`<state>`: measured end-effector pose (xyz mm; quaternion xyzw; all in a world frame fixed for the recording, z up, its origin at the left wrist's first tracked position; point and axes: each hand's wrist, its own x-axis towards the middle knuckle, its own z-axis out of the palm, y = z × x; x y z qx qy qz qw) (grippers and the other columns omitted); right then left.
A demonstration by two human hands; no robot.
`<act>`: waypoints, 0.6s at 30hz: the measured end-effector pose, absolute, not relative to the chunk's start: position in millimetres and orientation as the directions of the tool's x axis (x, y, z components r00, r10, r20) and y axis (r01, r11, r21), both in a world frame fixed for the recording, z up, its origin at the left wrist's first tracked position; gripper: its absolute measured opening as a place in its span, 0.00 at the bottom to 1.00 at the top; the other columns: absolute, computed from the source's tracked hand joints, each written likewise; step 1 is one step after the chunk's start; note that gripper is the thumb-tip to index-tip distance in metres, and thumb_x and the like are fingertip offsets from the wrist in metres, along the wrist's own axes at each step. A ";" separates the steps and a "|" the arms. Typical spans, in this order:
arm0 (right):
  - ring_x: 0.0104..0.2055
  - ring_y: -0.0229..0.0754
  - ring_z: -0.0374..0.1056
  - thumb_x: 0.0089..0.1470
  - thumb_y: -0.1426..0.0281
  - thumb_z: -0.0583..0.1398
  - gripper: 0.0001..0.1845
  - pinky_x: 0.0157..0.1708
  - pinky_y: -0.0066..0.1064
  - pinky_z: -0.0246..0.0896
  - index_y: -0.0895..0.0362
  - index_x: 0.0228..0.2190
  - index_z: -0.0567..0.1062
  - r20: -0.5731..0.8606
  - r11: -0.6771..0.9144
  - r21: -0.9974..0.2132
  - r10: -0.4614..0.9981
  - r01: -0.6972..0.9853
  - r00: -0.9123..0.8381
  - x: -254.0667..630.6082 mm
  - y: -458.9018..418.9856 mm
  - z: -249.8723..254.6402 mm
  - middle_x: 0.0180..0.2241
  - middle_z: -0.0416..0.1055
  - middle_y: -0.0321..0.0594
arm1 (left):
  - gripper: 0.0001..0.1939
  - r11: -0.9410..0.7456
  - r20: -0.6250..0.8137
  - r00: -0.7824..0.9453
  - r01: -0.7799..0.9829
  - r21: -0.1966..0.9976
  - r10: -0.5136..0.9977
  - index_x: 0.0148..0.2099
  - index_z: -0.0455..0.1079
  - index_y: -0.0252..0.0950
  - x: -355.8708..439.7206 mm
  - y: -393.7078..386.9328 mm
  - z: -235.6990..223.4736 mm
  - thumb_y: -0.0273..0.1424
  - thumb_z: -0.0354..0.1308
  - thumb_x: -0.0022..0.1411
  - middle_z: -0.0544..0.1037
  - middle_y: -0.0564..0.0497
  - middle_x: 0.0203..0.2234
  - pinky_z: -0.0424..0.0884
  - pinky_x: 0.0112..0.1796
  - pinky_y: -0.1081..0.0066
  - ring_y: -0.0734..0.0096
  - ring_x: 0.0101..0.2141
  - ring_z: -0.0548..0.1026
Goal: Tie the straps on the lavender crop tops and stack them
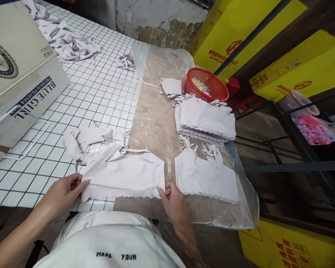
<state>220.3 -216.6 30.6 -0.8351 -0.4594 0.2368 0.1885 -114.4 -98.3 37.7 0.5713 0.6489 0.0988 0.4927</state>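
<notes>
A pale pinkish camisole top (125,175) with a scalloped hem lies spread near the table's front edge. My left hand (63,191) pinches its left side close to the hem. On the opposite side, my right hand (171,201) has thumb and fingers closed on the lower right corner. Behind the top's left part lies a crumpled piece of the same fabric (82,139). To the right are similar tops laid flat (206,178), their thin straps bunched up. Farther back stands a thick stack of folded tops (206,117).
A red plastic basket (192,83) holding small yellowish items sits behind the stack, beside a small fabric pile (171,87). A cardboard box (25,85) occupies the table's left. Loose garments (69,41) are heaped at the back. Clear plastic sheeting (153,115) covers the grid-patterned tabletop's right part.
</notes>
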 end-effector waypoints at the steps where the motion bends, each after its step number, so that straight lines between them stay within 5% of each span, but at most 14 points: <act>1: 0.22 0.41 0.63 0.55 0.52 0.56 0.17 0.23 0.31 0.56 0.52 0.25 0.65 -0.194 -0.491 -0.524 0.865 0.696 0.463 217.9 -215.0 28.3 0.21 0.66 0.34 | 0.26 0.330 -0.530 0.133 0.651 0.684 0.838 0.23 0.63 0.39 -114.7 -98.9 37.1 0.58 0.59 0.47 0.65 0.56 0.15 0.58 0.23 0.72 0.71 0.19 0.62; 10: 0.21 0.38 0.58 0.57 0.52 0.54 0.21 0.23 0.29 0.55 0.51 0.21 0.58 -0.286 -0.461 -0.638 0.885 0.617 0.367 230.2 -217.1 34.6 0.17 0.61 0.31 | 0.31 0.436 -0.626 0.129 0.610 0.662 0.769 0.22 0.57 0.39 -117.1 -100.0 42.7 0.61 0.60 0.43 0.57 0.59 0.15 0.52 0.22 0.74 0.77 0.19 0.52; 15: 0.22 0.40 0.62 0.57 0.52 0.54 0.18 0.25 0.30 0.58 0.52 0.24 0.63 -0.275 -0.471 -0.628 0.879 0.619 0.389 228.6 -216.5 30.8 0.20 0.65 0.34 | 0.29 0.359 -0.597 0.207 0.633 0.685 0.775 0.27 0.63 0.38 -123.8 -103.4 33.5 0.61 0.57 0.49 0.68 0.55 0.18 0.62 0.24 0.72 0.71 0.21 0.64; 18: 0.23 0.40 0.64 0.58 0.52 0.54 0.18 0.25 0.30 0.58 0.53 0.28 0.66 -0.249 -0.453 -0.585 0.890 0.672 0.383 228.1 -215.9 25.9 0.21 0.66 0.34 | 0.26 0.174 -0.468 0.177 0.771 0.612 0.866 0.34 0.67 0.38 -117.6 -96.5 37.5 0.58 0.53 0.55 0.72 0.53 0.21 0.63 0.23 0.70 0.67 0.21 0.68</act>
